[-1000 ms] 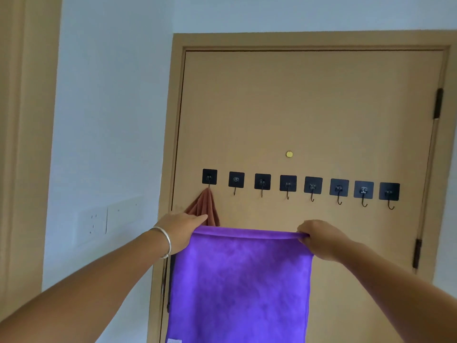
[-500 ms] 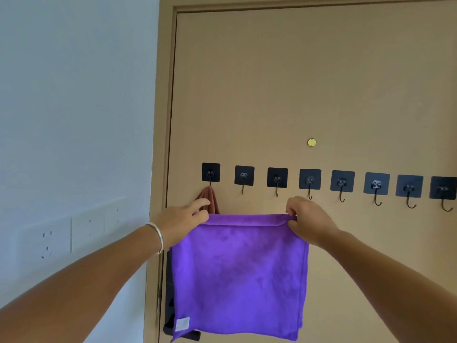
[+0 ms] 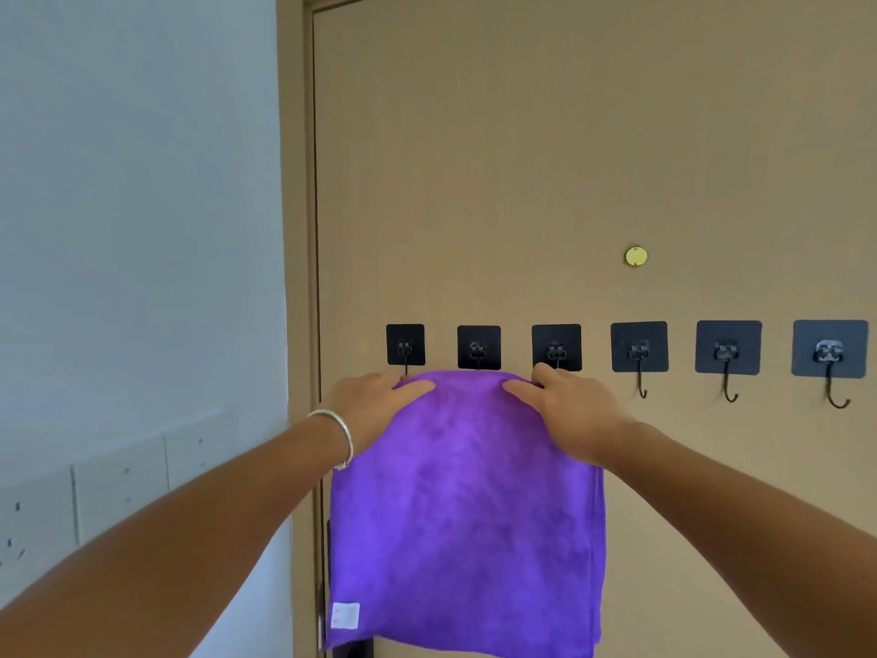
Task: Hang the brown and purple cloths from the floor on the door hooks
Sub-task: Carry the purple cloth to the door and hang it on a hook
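A purple cloth (image 3: 467, 515) hangs against the tan door (image 3: 569, 159), its top edge raised to the row of black adhesive hooks (image 3: 479, 348). My left hand (image 3: 375, 410) pinches the cloth's top left corner just under the first hook (image 3: 405, 345). At the top right, below the third hook (image 3: 556, 347), my right hand (image 3: 569, 410) pinches the other corner. The brown cloth is hidden behind the purple one and my left hand.
More bare hooks (image 3: 639, 358) run to the right along the door. A small brass peephole (image 3: 636, 256) sits above them. White wall with sockets (image 3: 118, 486) lies left of the door frame (image 3: 296, 230).
Both hands lifted the purple cloth up to the hook row and drew closer together. The view moved nearer to the door, and the brown cloth is now covered.
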A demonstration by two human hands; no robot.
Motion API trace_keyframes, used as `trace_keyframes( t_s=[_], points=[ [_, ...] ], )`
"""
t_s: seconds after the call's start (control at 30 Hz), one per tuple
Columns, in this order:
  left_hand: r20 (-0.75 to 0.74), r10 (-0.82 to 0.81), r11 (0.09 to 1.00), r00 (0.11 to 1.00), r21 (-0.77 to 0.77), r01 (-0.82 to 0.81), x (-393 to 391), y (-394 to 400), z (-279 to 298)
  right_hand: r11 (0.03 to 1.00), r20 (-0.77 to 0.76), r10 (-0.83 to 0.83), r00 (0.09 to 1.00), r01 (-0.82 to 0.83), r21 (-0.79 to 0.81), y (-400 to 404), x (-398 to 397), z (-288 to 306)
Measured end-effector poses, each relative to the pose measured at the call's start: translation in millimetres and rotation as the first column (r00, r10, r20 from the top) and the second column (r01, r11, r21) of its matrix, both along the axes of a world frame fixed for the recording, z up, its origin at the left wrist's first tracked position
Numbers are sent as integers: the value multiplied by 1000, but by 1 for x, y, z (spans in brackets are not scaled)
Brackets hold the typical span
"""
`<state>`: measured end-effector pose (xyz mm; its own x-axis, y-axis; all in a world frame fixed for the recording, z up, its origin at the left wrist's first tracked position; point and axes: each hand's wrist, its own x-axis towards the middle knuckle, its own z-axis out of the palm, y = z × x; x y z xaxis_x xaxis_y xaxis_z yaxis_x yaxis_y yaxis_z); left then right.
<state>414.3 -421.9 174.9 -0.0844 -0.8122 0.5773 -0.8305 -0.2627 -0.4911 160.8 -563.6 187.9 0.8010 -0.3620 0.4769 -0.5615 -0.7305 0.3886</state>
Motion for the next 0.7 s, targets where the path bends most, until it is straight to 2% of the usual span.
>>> trace_keyframes(
  t_s=[0.03, 0.1, 0.17, 0.3, 0.43, 0.6, 0.7],
  points=[
    [6, 26, 999, 1000, -19, -26, 1, -3, 2, 1000, 24, -24, 999, 24, 0, -1, 4, 1],
    [-198, 56, 998, 979, -13, -60, -1, -9, 6, 997, 49, -72, 996, 72, 5, -2, 11, 5],
    [-268, 95, 995, 959, 4, -98, -1, -15, 10, 992, 61, -123, 991, 122, 11, -3, 18, 8],
    [-205, 191, 980, 960, 103, -173, -5, -38, 11, 974, 28, -228, 973, 227, 26, -4, 36, 6],
    [-389, 179, 980, 904, 156, -127, -19, -62, -13, 965, 38, -257, 966, 254, 73, -6, 59, -20],
    [-526, 140, 983, 839, 173, -56, -28, -71, -55, 958, -2, -236, 972, 232, 171, -4, 73, -67],
    [-710, 23, 992, 704, 103, 72, -43, -71, -86, 934, 28, -229, 973, 211, 288, 6, 81, -89]
  ],
)
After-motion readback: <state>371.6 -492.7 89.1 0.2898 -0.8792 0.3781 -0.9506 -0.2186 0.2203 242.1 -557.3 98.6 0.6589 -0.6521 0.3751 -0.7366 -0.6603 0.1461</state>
